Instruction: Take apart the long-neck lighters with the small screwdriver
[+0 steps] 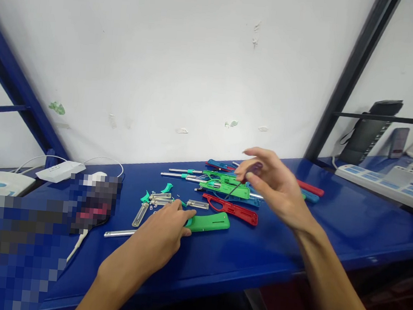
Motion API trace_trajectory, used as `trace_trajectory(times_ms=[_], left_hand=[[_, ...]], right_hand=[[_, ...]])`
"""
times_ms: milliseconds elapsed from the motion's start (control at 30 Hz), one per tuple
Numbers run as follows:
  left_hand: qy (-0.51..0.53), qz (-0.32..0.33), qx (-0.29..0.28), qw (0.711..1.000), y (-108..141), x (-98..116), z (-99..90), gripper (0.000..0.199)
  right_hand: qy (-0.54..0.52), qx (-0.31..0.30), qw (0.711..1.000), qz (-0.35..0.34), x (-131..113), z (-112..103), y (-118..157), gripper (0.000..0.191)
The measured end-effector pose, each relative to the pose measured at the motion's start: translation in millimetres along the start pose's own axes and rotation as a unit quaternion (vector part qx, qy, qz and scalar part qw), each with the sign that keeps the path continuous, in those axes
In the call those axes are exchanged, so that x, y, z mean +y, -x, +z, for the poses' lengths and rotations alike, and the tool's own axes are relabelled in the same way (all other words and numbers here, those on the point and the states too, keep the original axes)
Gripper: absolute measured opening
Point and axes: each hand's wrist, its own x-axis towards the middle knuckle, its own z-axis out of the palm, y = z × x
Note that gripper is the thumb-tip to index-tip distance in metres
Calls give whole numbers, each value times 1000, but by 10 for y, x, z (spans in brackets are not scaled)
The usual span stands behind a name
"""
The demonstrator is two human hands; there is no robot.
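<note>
My left hand (161, 235) is closed around a green long-nosed lighter (210, 222) lying on the table; its metal tube sticks out to the left, and its middle is hidden under my fingers. Above the table, my right hand (278, 188) pinches a small screwdriver (254, 168) by its dark purple handle, the thin shaft slanting down and left. Under that tip lies a red half-shell (234, 210) of a lighter. Clear fuel tanks (198, 204) and teal triggers (167, 188) lie loose beyond my left hand.
Several opened lighters (226, 178) in green, blue and red lie at the back of the blue table (255, 260), near the white wall. White power strips (381, 182) stand at right and left. A blurred-out dark object (95, 203) with a cable lies at left.
</note>
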Motion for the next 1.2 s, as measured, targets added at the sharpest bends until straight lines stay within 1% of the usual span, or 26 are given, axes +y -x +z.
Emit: trace_trajectory(times_ms=[33, 67, 133, 167, 233, 267, 333, 400, 500, 567, 667, 733, 833, 900, 1033, 1200], left_hand=[[2, -1, 2, 1000, 5, -3, 3, 45], [5, 0, 6, 1000, 9, -5, 5, 46], [13, 6, 11, 1000, 15, -5, 9, 46], [16, 9, 12, 1000, 14, -4, 10, 45], [13, 9, 11, 1000, 3, -2, 14, 45], [9, 4, 9, 1000, -6, -2, 17, 45], [-1, -6, 8, 1000, -23, -11, 30, 46], [-8, 3, 11, 1000, -29, -31, 51, 46], [-18, 34, 31, 999, -11, -66, 85, 46], [-21, 34, 34, 999, 9, -72, 92, 46], [-8, 22, 26, 999, 27, -39, 68, 46], [-8, 20, 20, 1000, 27, 1, 36, 45], [-28, -5, -1, 1000, 23, 56, -9, 45], [-31, -10, -7, 999, 27, 67, -18, 44], [-24, 38, 21, 999, 54, 6, 35, 46], [-3, 54, 41, 998, 71, -77, 113, 51]], right_hand=[[11, 17, 1000, -14, -11, -35, 9, 32], [36, 23, 999, -16, -32, -66, 19, 31], [135, -5, 991, 19, -98, -109, 38, 25], [202, -34, 978, 49, -137, -117, 47, 23], [326, -103, 935, 95, -206, -105, 59, 20], [367, -132, 915, 106, -227, -88, 61, 18], [404, -174, 891, 112, -232, -43, 59, 12], [409, -199, 882, 124, -196, 0, 53, 12], [395, -230, 875, 158, -118, 43, 50, 10], [383, -237, 875, 178, -72, 55, 53, 8], [376, -240, 874, 193, -17, 62, 57, 10], [380, -243, 872, 190, 13, 69, 57, 14], [395, -245, 867, 181, 49, 80, 53, 18], [399, -249, 865, 174, 62, 79, 50, 20], [400, -263, 865, 149, 77, 52, 45, 19], [385, -266, 874, 133, 81, -1, 15, 19]])
